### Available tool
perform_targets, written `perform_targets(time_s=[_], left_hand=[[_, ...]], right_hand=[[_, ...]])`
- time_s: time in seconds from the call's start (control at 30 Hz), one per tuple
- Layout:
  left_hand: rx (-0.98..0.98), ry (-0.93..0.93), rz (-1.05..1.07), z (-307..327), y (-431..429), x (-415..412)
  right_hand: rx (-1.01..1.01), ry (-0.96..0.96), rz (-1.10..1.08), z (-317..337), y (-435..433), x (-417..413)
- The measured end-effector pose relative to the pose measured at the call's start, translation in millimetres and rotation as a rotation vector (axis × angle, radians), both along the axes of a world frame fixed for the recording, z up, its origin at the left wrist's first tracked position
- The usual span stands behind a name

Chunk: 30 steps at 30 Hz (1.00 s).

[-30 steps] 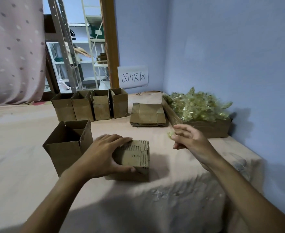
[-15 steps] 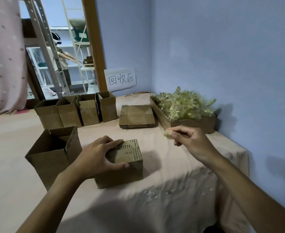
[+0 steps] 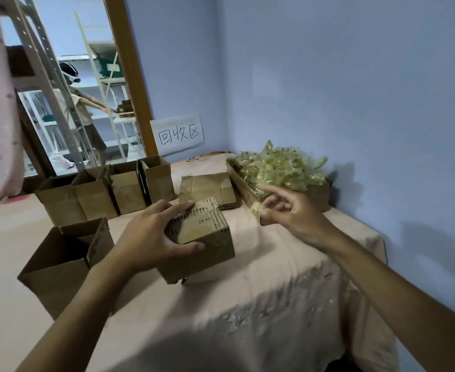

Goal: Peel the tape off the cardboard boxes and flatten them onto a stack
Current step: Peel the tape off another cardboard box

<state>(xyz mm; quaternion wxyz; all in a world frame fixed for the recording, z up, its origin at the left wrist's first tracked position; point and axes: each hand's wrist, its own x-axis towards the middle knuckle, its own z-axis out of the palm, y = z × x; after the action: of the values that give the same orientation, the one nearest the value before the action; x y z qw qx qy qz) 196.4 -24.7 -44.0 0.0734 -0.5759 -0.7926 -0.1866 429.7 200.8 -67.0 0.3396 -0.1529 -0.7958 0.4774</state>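
**Both hands at a closed carton, tape scrap held beside the waste tray**

The closed cardboard box (image 3: 207,245) stands on the cloth-covered counter (image 3: 274,277), near its middle, with its torn, ridged top facing up and tilted slightly toward the viewer. The left hand (image 3: 151,237) holds it: the grip is wrapped over the box's left top edge, with the fingers lying across the top and the thumb pressed against the near face. The right hand (image 3: 293,210) hangs clear of the box to its right. Its grip pinches a small yellowish tape scrap (image 3: 255,209) between the thumb and bent fingers, while the forefinger points outward. This hand is just beside the long cardboard tray (image 3: 238,181), which is heaped with crumpled tape (image 3: 280,170) and set against the blue wall.

Behind the held box lies the stack of flattened boxes (image 3: 207,187). To its left is a row of four open boxes (image 3: 108,191), standing upright side by side. One more open box (image 3: 57,267) stands at the near left, close to the left forearm.

A paper sign (image 3: 179,134) with handwritten characters is fixed to the wall. Through the doorway, a second person (image 3: 78,103) reaches toward shelving.
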Motion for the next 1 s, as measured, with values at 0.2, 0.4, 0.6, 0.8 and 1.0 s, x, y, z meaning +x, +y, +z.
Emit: perform_targets(time_s=[0.2,0.4,0.6,0.8,1.0], left_hand=[[0.106,0.119,0.016,-1.4,38.3,1.1],[0.018,0.106,0.002,-33.0,79.7,-9.5],[0.049,0.074,-0.008,-53.6,93.7,-16.5],[0.1,0.063,-0.019,-60.7,98.4,-23.9],[0.093,0.071,-0.014,-63.5,100.7,-28.7]], right_hand=[[0.141,0.047,-0.237,40.5,45.0,-6.0],[0.342,-0.02,-0.395,67.6,83.2,-20.5],[0.604,-0.195,-0.39,67.4,108.6,-48.3],[0.804,-0.354,-0.344,57.9,115.0,-73.8],[0.771,-0.444,-0.322,51.3,118.6,-87.5]])
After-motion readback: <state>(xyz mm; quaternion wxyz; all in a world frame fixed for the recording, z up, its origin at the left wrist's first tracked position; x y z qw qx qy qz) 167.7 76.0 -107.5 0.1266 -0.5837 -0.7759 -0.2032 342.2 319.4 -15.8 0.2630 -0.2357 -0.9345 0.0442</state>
